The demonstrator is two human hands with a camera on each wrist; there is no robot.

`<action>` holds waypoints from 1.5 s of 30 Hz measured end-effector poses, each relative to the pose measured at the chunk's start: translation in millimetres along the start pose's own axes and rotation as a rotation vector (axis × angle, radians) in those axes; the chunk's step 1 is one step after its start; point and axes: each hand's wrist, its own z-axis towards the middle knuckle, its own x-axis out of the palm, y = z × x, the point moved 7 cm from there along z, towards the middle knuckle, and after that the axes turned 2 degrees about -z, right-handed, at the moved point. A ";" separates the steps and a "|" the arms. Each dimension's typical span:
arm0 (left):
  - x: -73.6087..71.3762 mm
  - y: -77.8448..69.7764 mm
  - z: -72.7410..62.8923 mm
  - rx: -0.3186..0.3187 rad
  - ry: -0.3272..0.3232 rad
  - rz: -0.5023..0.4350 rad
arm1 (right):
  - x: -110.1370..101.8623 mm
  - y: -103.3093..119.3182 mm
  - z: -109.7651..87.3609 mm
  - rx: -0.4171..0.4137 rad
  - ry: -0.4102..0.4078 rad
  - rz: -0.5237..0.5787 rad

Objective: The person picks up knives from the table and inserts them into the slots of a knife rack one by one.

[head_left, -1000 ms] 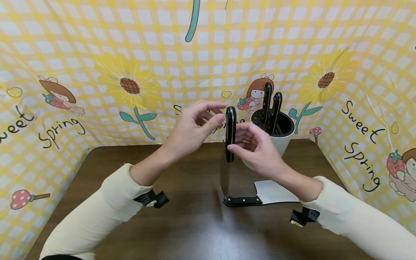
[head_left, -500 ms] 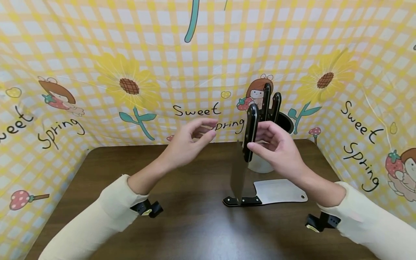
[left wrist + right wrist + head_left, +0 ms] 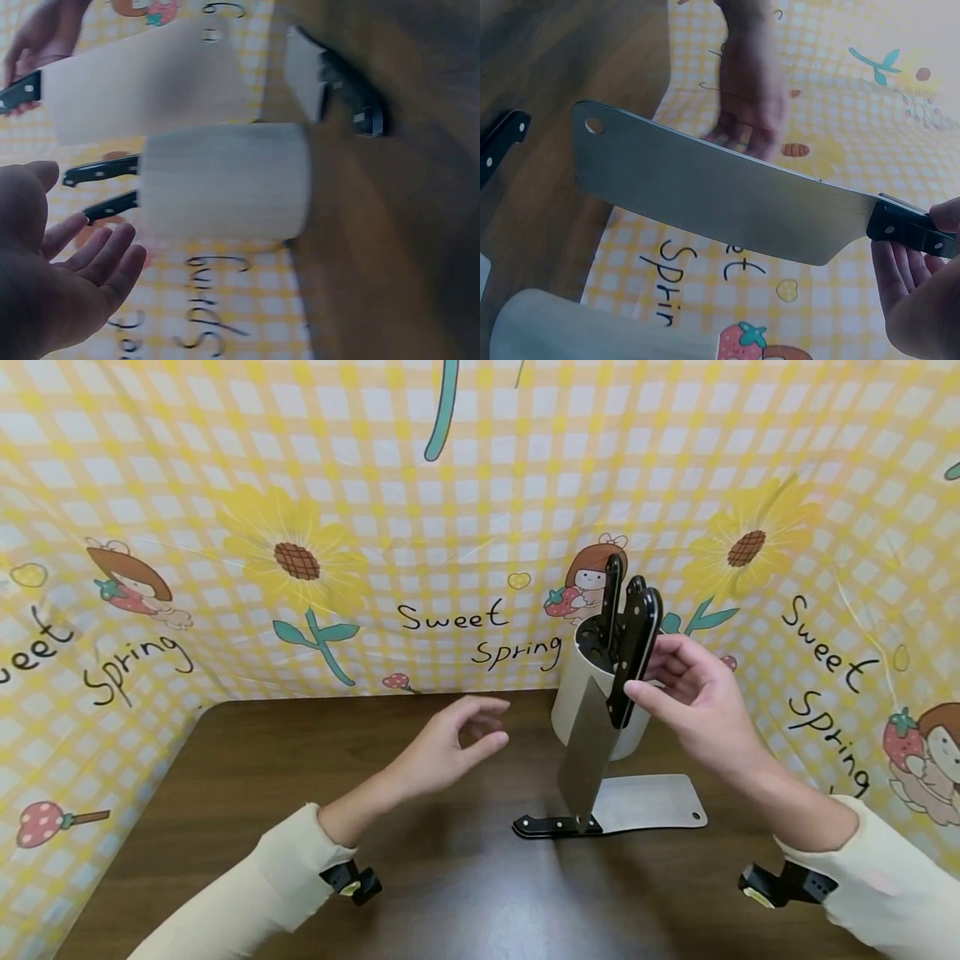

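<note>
My right hand (image 3: 701,710) pinches the black riveted handle of a cleaver (image 3: 588,747), its wide blade pointing down in front of a white knife holder (image 3: 566,706). In the right wrist view the whole blade of this cleaver (image 3: 712,191) shows, with a hole at its far corner. Two black-handled knives (image 3: 611,589) stand in the holder. A second cleaver (image 3: 652,802) lies flat on the table, its handle to the left and partly behind the raised blade. To the left, my left hand (image 3: 442,747) hovers with loosely bent fingers and nothing in them.
The brown wooden table (image 3: 300,793) reaches back to a yellow checked cloth (image 3: 360,527) hung around it on the back and sides. The holder stands near the table's back right, close to the cloth.
My right hand has carried the cleaver to the right, from the middle to in front of the holder. My left hand has drawn away from its handle and sunk lower.
</note>
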 end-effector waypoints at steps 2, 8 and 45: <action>10.0 9.0 -4.2 -0.005 0.021 0.006 | -6.2 0.2 -0.8 0.002 -0.016 0.000; 40.9 28.5 -13.0 -0.042 0.109 0.024 | -23.0 2.4 -0.7 -0.007 -0.063 0.039; 140.3 77.2 -30.1 -0.037 0.372 0.435 | -92.4 49.1 49.7 -0.196 -0.210 0.319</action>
